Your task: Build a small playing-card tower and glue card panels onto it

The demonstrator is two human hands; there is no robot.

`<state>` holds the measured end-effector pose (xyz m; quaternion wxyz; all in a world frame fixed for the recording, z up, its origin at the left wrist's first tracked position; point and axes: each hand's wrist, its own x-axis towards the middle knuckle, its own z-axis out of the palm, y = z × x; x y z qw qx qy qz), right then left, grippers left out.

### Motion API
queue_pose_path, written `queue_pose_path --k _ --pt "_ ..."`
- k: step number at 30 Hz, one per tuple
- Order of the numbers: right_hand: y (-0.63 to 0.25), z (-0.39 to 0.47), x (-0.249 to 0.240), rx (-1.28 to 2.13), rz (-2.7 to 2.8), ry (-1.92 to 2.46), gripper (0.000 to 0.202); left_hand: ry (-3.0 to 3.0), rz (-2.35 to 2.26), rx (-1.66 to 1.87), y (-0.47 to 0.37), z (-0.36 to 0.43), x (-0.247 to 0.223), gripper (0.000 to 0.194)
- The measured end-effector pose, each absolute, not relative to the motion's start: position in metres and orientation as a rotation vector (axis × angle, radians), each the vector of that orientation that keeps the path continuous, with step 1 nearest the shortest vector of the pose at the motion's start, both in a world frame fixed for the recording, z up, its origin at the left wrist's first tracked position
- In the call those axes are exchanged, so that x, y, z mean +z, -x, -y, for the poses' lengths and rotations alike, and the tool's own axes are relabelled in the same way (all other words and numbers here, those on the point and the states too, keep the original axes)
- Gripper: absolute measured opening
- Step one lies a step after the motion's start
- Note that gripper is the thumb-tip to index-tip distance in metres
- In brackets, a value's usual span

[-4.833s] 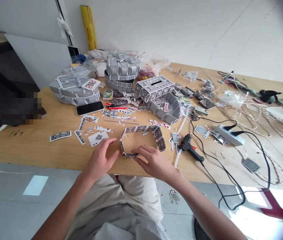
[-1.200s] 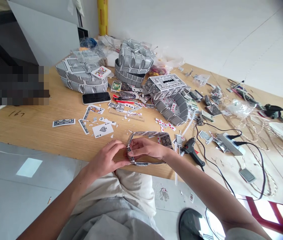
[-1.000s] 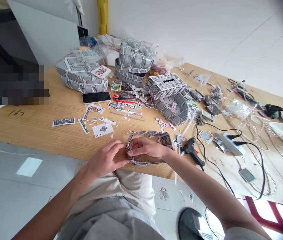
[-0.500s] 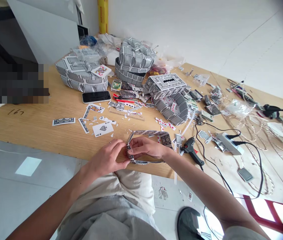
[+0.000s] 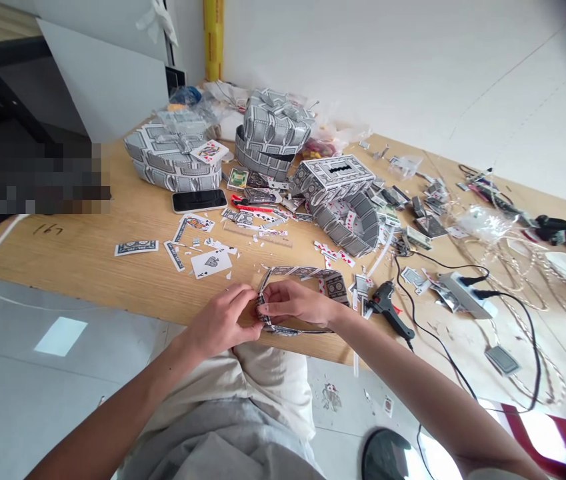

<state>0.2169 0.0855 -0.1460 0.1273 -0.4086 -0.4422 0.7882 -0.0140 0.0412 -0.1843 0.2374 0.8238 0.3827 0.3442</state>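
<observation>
At the table's front edge lies a many-sided ring made of playing cards, its patterned backs showing. My left hand pinches the ring's left side from outside, thumb low and fingers above. Reaching in from the right, my right hand has its fingers inside the ring, pressed on that same left side. The fingertips of both hands meet there and partly hide the joint. Just right of the ring lies a black glue gun. An ace of spades lies face up beyond my left hand.
Behind stand a card-covered box with a slot, an open card basket and lidded card boxes. A phone, a red cutter and card scraps lie between. A power strip with cords is at right.
The view has shifted slightly, so everything sits a little lower and further right. Both hands keep their hold on the ring's left side.
</observation>
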Motion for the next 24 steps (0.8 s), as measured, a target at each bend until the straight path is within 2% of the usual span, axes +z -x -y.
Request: queue_pose_path --k 6,24 --pt "-0.217 -0.086 -0.145 2.274 1.322 1.194 0.057 -2.200 -1.030 0.979 0.014 -0.042 -0.186 0.032" --pt "-0.219 -0.086 -0.126 2.249 1.318 1.222 0.053 -2.040 -1.109 1.178 0.007 -0.027 -0.192 0.038"
